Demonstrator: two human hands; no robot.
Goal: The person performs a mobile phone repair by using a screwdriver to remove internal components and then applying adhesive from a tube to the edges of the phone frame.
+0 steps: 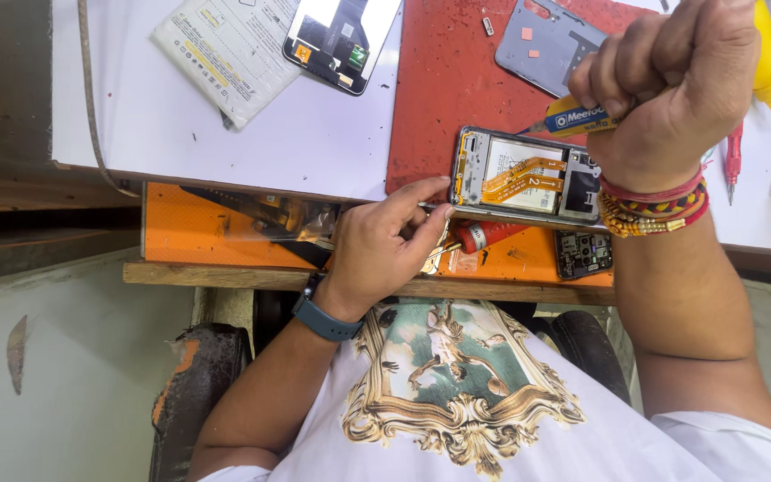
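Observation:
An opened phone (524, 178) with orange flex cables lies at the near edge of a red mat (439, 80). My left hand (385, 245), with a blue watch on its wrist, pinches a thin metal tool (435, 207) against the phone's left end. My right hand (671, 80), with red and gold bracelets at the wrist, is clenched around a yellow and blue tool (577, 116) just above the phone's right end. The tool's tip is hidden by the hand.
A grey back cover (542, 40) lies on the mat. Another phone part (341, 36) and a white packet (225, 49) rest on the white tabletop. An orange drawer (198, 232) holds a red-handled screwdriver (488, 235) and a small circuit board (582, 254). A yellow bottle (769, 54) stands far right.

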